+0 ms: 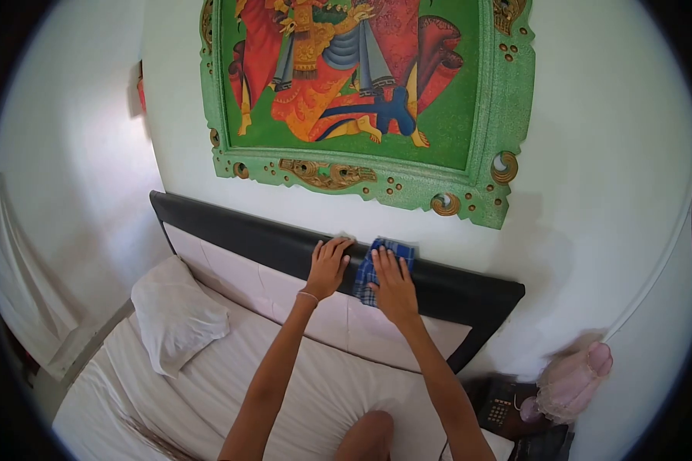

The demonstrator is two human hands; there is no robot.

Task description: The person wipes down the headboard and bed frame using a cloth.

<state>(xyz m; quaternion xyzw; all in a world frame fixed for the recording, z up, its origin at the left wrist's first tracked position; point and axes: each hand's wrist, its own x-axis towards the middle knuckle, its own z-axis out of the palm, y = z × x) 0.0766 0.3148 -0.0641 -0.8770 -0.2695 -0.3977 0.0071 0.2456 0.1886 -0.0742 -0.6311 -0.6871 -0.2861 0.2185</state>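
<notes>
White wall (607, 184) behind; black headboard (231, 228) crosses mid-frame. Right hand (395, 290) spread over blue plaid cloth (404, 250) at centre; left hand (327, 270) beside it, fingers parted, apparently braced. Best: even pressure, cloth flat, fingertips following the top edge.

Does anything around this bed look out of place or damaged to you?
What looks like a bundle of thin sticks lies on the sheet at near left, odd for a bed. The pillow also sits askew by the headboard. No damage shows.
</notes>
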